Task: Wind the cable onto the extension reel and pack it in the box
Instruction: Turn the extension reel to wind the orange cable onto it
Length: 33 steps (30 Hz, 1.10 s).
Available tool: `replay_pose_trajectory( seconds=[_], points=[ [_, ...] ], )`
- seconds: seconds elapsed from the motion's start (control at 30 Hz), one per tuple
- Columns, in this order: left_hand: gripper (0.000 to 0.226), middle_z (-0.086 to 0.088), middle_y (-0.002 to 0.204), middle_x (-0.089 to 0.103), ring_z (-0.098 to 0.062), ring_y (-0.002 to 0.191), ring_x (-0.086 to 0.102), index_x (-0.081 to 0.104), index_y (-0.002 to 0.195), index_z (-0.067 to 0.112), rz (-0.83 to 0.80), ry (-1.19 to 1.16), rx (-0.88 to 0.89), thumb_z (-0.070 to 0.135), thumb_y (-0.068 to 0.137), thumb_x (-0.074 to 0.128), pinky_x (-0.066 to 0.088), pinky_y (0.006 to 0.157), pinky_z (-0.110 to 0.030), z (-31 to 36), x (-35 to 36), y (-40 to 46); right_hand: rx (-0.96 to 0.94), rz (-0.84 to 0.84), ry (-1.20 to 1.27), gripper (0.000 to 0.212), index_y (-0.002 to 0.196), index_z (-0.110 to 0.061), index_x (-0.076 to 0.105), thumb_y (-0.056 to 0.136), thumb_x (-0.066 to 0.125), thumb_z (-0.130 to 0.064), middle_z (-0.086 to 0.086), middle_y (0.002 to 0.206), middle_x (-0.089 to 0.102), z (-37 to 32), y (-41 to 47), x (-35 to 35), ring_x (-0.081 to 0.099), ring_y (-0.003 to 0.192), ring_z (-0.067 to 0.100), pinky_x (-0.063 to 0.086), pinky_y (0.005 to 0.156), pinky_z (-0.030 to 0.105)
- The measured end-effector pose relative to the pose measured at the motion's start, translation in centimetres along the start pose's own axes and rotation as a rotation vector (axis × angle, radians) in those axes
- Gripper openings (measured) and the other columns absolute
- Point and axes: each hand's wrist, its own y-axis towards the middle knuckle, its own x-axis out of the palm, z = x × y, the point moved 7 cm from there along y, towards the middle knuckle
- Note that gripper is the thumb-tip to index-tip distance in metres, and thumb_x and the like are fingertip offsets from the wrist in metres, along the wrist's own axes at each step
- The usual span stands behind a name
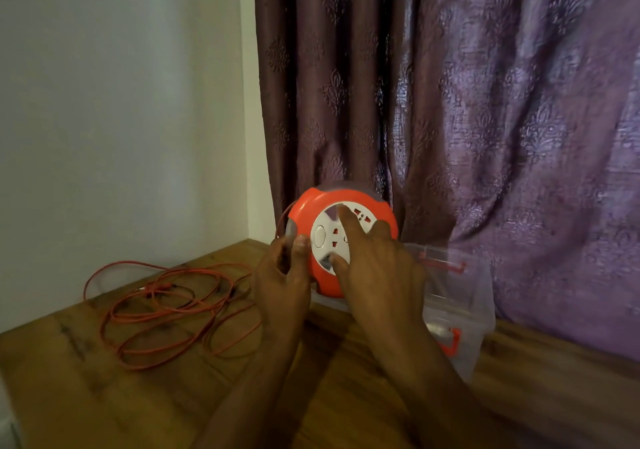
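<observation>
Reel: the extension reel point(341, 241) is a round, smooth plastic disc with an orange rim and a white centre plate that has red-lined sockets and one oval button. It is held up, tilted, face toward the camera, above the near-left edge of the box.
Left hand: the left hand point(282, 275) grips the left rim of the reel, fingers curled around the edge, thumb on the front.
Right hand: the right hand point(375, 265) lies on the white face, index finger stretched up over the sockets, thumb pressing the lower part of the plate. The other fingers are bent; I cannot tell if they hold the rim.
Cable: the thin orange cable point(173, 310) lies in loose, irregular loops on the table, left of the hands; one strand rises to the left side of the reel.
Box: the clear plastic box point(464, 306) with orange clasps stands open on the table, right of the reel, near the curtain.
Table: wooden table point(86, 396), brown, visible grain.
Background: purple curtain point(485, 102) with embossed pattern and deep folds; plain white wall point(121, 102).
</observation>
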Motion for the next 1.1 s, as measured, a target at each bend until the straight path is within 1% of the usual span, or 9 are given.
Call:
replay_pose_trajectory(
  seconds=[0.17,0.33,0.47,0.63,0.73,0.8,0.93,1.03,1.1],
  points=[
    [0.023,0.025,0.085,0.07,0.0,0.084,0.07,0.065,0.094,0.037,0.039,-0.021,-0.019,0.053,0.089,0.049,0.05,0.057,-0.007,0.0,-0.9,0.0,-0.073,-0.071,0.011,0.068,0.145,-0.047,0.006,0.093,0.048,-0.046,0.012,0.128,0.043,-0.6,-0.1,1.3,0.062,0.097,0.031,0.051,0.068,0.036],
    [0.026,0.022,0.092,0.071,-0.002,0.089,0.07,0.067,0.104,0.031,0.002,-0.061,-0.048,0.048,0.091,0.052,0.052,0.058,-0.01,-0.2,-0.4,-0.4,-0.009,0.026,0.088,0.061,0.142,-0.044,0.023,0.088,0.049,-0.057,0.009,0.121,0.055,0.0,-0.1,0.5,0.063,0.093,0.033,0.05,0.068,0.038],
    [0.032,0.021,0.088,0.071,0.002,0.085,0.069,0.069,0.102,0.03,-0.009,-0.041,-0.001,0.053,0.091,0.05,0.052,0.059,-0.008,0.1,0.1,-0.7,0.107,0.098,0.179,0.057,0.132,-0.036,0.042,0.083,0.052,-0.063,0.007,0.101,0.069,1.3,0.2,-0.2,0.065,0.09,0.034,0.048,0.067,0.037],
    [0.029,0.017,0.096,0.074,-0.004,0.086,0.072,0.068,0.102,0.037,-0.027,-0.059,-0.042,0.058,0.088,0.052,0.06,0.063,-0.022,-0.7,0.3,-0.9,0.311,-0.018,0.418,0.043,0.117,-0.035,0.047,0.082,0.052,-0.059,0.006,0.106,0.067,3.2,0.4,1.1,0.062,0.095,0.032,0.043,0.072,0.032],
    [0.022,0.023,0.093,0.073,-0.004,0.085,0.072,0.066,0.098,0.045,-0.007,-0.064,-0.066,0.059,0.088,0.053,0.058,0.06,-0.018,-1.0,0.0,-0.7,0.346,-0.178,0.593,0.043,0.12,-0.035,0.043,0.084,0.051,-0.056,0.004,0.107,0.069,3.0,0.7,2.1,0.066,0.089,0.032,0.052,0.082,0.037],
    [0.016,0.03,0.092,0.071,0.0,0.084,0.071,0.064,0.094,0.046,0.008,-0.055,-0.066,0.057,0.088,0.053,0.054,0.058,-0.012,-0.9,-0.3,-0.5,0.284,-0.232,0.515,0.043,0.125,-0.034,0.039,0.087,0.05,-0.05,0.005,0.11,0.067,2.4,0.7,1.8,0.064,0.094,0.033,0.052,0.084,0.041],
    [0.018,0.03,0.087,0.07,0.005,0.084,0.069,0.064,0.096,0.043,0.016,-0.039,-0.062,0.055,0.089,0.053,0.052,0.058,-0.008,-0.8,-0.6,-0.1,0.002,-0.082,0.203,0.047,0.132,-0.03,0.034,0.089,0.054,-0.032,0.005,0.121,0.055,0.8,0.9,-1.3,0.06,0.099,0.036,0.051,0.079,0.044],
    [0.027,0.02,0.09,0.072,0.0,0.083,0.071,0.067,0.102,0.033,0.031,-0.053,-0.065,0.053,0.09,0.053,0.056,0.059,-0.015,-0.9,-0.8,0.2,-0.133,-0.138,0.145,0.059,0.135,-0.041,0.027,0.087,0.056,-0.022,0.006,0.132,0.036,-0.1,0.9,-1.4,0.059,0.099,0.038,0.053,0.077,0.045],
    [0.023,0.021,0.089,0.071,0.0,0.083,0.071,0.065,0.098,0.037,0.034,-0.059,-0.07,0.054,0.089,0.053,0.055,0.057,-0.014,-0.9,-0.8,0.3,-0.176,-0.212,0.128,0.059,0.137,-0.045,0.026,0.09,0.054,-0.024,0.007,0.141,0.027,-0.5,0.8,-0.6,0.053,0.111,0.037,0.053,0.084,0.045]
  ],
)
